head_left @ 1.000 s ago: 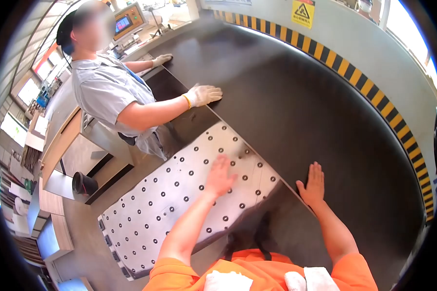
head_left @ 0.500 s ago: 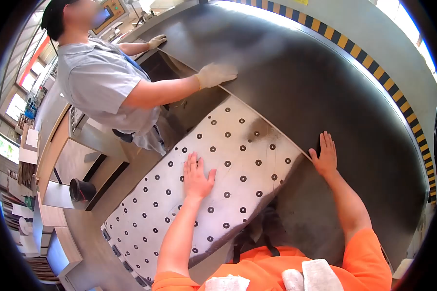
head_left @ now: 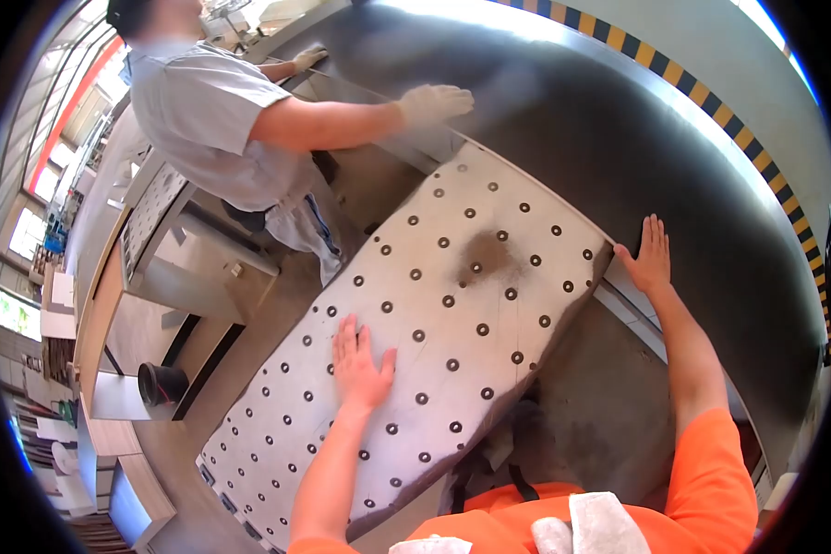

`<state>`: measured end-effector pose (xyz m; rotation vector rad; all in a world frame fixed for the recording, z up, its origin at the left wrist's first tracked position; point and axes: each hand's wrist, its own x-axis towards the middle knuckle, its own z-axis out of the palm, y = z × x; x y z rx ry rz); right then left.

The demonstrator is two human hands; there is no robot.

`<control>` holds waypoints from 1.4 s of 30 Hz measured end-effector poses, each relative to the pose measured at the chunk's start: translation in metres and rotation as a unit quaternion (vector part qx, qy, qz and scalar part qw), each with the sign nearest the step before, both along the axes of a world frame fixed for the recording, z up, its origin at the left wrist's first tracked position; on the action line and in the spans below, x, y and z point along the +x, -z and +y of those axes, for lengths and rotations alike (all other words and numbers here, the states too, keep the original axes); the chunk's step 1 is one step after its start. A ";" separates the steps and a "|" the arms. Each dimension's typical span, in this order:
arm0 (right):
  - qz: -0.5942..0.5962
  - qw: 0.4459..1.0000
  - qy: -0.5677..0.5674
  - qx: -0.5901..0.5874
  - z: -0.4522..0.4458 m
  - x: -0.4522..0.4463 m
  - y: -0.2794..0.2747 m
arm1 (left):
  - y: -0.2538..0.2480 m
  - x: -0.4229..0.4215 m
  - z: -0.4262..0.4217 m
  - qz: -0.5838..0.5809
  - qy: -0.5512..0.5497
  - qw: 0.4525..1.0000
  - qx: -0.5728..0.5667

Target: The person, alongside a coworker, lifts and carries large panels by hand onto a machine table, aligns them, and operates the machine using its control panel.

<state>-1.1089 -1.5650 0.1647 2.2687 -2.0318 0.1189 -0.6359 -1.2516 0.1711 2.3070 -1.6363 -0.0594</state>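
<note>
Spatial relation of the two bare hands to the large dark sheet (head_left: pixel 563 120), with the studded support table (head_left: pixel 415 305) as landmark. The sheet lay just beyond the table's far end, its long near edge running crosswise to the table's length and extending past both far corners. The right hand (head_left: pixel 652 266) was the nearer of the pair: at the table's far right corner it lay palm down over the sheet's margin, fingers straight and close together, thumb spread toward the table, gripping nothing; whether the palm bore on the sheet could not be told for certain. The left hand (head_left: pixel 363 377) was well apart from the sheet, open with fingers extended over the table's left half, and had hold of nothing; it appeared to rest on the surface. Beyond the table's far left corner, a co-worker (head_left: pixel 203 120) reached toward the sheet, the nearer gloved hand (head_left: pixel 429 106) extended over its edge. A striped safety band (head_left: pixel 722 115) curved along the sheet's side away from the table.
</note>
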 end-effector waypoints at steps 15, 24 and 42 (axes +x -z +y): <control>0.014 1.000 0.013 0.024 -0.186 -0.081 -0.005 | 0.022 -0.028 -0.018 -0.097 -0.066 0.991 0.061; 0.021 0.999 0.015 0.028 -0.297 -0.130 -0.009 | 0.025 -0.056 -0.044 -0.067 -0.205 0.971 0.106; 0.054 0.998 0.042 0.017 -0.429 -0.191 0.006 | 0.022 -0.054 -0.043 -0.065 -0.191 0.974 0.105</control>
